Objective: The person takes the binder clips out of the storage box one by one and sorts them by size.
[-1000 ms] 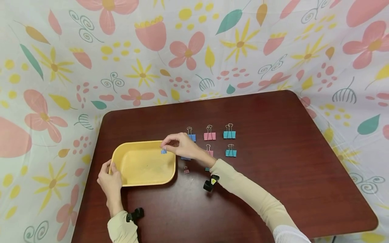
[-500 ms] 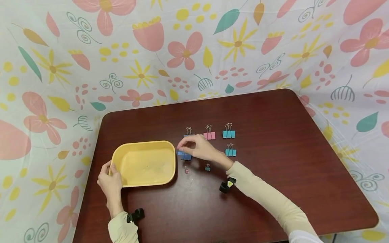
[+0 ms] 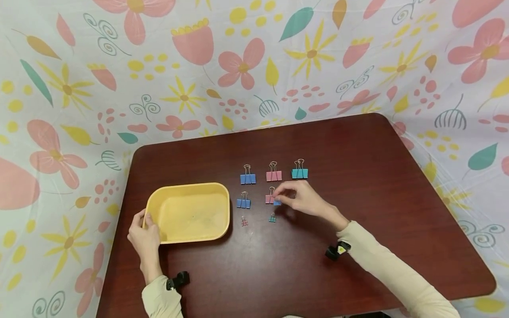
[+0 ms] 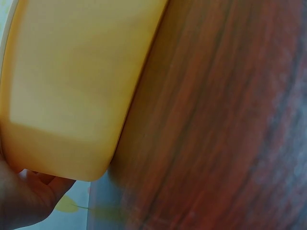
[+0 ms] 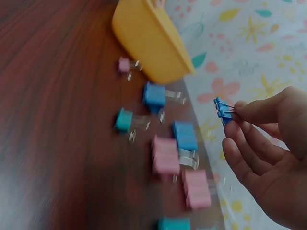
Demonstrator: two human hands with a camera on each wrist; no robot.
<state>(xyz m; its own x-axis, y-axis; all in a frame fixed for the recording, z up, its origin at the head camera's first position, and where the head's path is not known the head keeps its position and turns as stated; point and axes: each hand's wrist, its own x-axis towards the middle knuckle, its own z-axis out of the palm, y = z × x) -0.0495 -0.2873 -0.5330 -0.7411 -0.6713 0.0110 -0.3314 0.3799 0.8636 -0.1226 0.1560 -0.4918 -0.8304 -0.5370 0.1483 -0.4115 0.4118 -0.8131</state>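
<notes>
My left hand point(image 3: 144, 236) grips the left end of a yellow plastic tray point(image 3: 187, 187), thumb over the rim; the left wrist view shows fingers under the tray's point(image 4: 72, 96) end. My right hand point(image 3: 308, 201) pinches a small blue binder clip point(image 5: 223, 111) by its wire handles, held above the table. In the head view this clip overlaps the edge of a medium pink binder clip point(image 3: 269, 199). Nearby lie a small teal binder clip point(image 3: 272, 218), a small pink one point(image 3: 244, 221) and a medium blue one point(image 3: 244, 203). The right hand hides the spot behind it.
Farther back on the brown table point(image 3: 358, 168) lie a large blue binder clip point(image 3: 248, 179), a large pink one point(image 3: 273, 176) and a large teal one point(image 3: 300, 173). A flower-patterned curtain point(image 3: 238, 106) hangs around the table's far and side edges.
My right hand has moved rightward from over the tray's right rim, still pinching the small blue binder clip. The left hand and tray have stayed in place.
</notes>
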